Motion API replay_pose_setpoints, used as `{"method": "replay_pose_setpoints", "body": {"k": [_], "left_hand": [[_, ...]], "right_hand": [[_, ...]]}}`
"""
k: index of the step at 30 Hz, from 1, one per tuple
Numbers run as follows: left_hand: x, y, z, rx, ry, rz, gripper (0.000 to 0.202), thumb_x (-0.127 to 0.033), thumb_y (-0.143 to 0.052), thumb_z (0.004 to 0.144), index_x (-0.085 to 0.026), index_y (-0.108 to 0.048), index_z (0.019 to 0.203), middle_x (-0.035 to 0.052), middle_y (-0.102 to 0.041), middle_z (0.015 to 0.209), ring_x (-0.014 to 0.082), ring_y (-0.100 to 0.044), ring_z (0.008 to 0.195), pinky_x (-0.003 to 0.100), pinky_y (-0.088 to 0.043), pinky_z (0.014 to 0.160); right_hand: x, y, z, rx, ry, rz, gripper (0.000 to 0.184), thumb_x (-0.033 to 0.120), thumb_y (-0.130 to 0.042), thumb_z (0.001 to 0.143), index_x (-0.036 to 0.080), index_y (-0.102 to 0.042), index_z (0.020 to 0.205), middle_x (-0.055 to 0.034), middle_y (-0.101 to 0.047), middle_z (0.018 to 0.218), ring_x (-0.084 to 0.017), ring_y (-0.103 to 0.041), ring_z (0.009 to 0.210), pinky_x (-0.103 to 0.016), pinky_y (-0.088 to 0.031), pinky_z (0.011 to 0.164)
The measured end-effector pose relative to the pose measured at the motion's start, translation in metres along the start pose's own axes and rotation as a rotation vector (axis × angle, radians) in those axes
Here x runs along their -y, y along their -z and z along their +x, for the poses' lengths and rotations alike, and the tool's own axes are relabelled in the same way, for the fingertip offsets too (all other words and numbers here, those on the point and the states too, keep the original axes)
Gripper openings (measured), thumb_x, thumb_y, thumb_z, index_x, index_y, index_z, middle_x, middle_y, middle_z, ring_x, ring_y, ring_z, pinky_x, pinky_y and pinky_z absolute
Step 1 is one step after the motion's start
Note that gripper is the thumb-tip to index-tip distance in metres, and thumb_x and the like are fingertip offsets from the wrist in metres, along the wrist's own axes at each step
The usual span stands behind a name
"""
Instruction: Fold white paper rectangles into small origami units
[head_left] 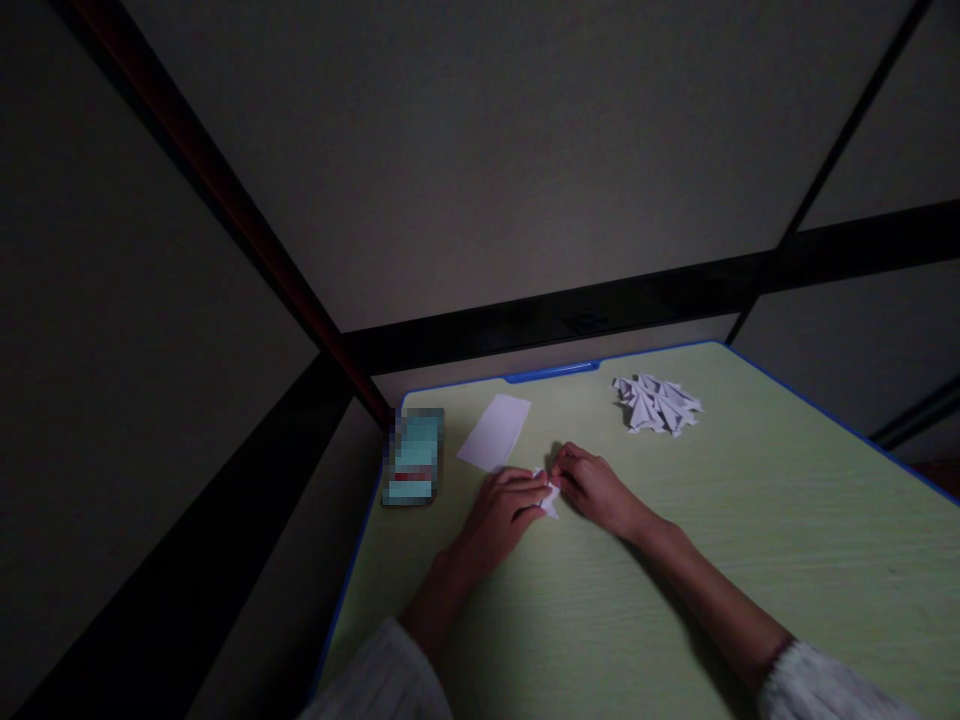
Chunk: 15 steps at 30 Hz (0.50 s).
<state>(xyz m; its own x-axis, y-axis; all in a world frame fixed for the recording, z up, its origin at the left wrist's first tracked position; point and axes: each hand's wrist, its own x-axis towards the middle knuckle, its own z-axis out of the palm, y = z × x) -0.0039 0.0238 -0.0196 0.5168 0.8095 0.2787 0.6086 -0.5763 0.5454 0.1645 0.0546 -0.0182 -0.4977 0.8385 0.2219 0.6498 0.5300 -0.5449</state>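
Observation:
A small folded piece of white paper (550, 494) lies on the pale green table (750, 560), pinched between both hands. My left hand (504, 510) presses on its left side with curled fingers. My right hand (592, 484) grips its right side, fingers bent over it. Most of the paper is hidden under the fingers. A flat white sheet (495, 432) lies just beyond my left hand.
A pile of several folded white paper shapes (658, 403) sits at the far right of the table. A blurred teal rectangular object (412, 456) lies near the table's left edge. The table has a blue rim (551, 373) and stands close to dim walls.

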Motion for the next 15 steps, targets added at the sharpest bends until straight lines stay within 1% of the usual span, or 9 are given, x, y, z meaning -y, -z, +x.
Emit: {"method": "replay_pose_setpoints", "body": {"k": [3, 8, 15], "left_hand": [[0.0005, 0.0001, 0.0008, 0.016, -0.018, 0.022, 0.030, -0.023, -0.051, 0.075, -0.024, -0.056, 0.104, 0.0013, -0.059, 0.108, 0.0166, -0.046, 0.099, 0.034, -0.036, 0.087], [-0.0046, 0.0020, 0.0025, 0.056, 0.009, 0.080, 0.029, -0.022, -0.051, 0.075, -0.024, -0.056, 0.104, 0.0012, -0.057, 0.111, 0.0172, -0.045, 0.100, 0.035, -0.037, 0.087], [-0.0091, 0.0033, 0.0039, 0.100, 0.023, 0.161, 0.029, -0.021, -0.052, 0.074, -0.025, -0.058, 0.102, 0.0013, -0.054, 0.114, 0.0180, -0.043, 0.100, 0.035, -0.036, 0.086]], "right_hand": [[0.0007, 0.0005, 0.0005, 0.004, -0.024, 0.028, 0.012, 0.009, -0.044, 0.073, 0.015, -0.054, 0.068, -0.0049, -0.051, 0.073, -0.014, -0.050, 0.067, -0.023, -0.039, 0.062], [0.0039, 0.0018, 0.0014, 0.004, -0.058, 0.024, 0.014, 0.004, -0.043, 0.068, 0.015, -0.051, 0.064, -0.0046, -0.050, 0.071, -0.013, -0.049, 0.065, -0.023, -0.039, 0.061], [0.0077, 0.0023, 0.0018, 0.004, -0.054, 0.001, 0.017, 0.001, -0.041, 0.065, 0.015, -0.048, 0.060, -0.0047, -0.048, 0.069, -0.014, -0.047, 0.066, -0.023, -0.039, 0.062]]}}
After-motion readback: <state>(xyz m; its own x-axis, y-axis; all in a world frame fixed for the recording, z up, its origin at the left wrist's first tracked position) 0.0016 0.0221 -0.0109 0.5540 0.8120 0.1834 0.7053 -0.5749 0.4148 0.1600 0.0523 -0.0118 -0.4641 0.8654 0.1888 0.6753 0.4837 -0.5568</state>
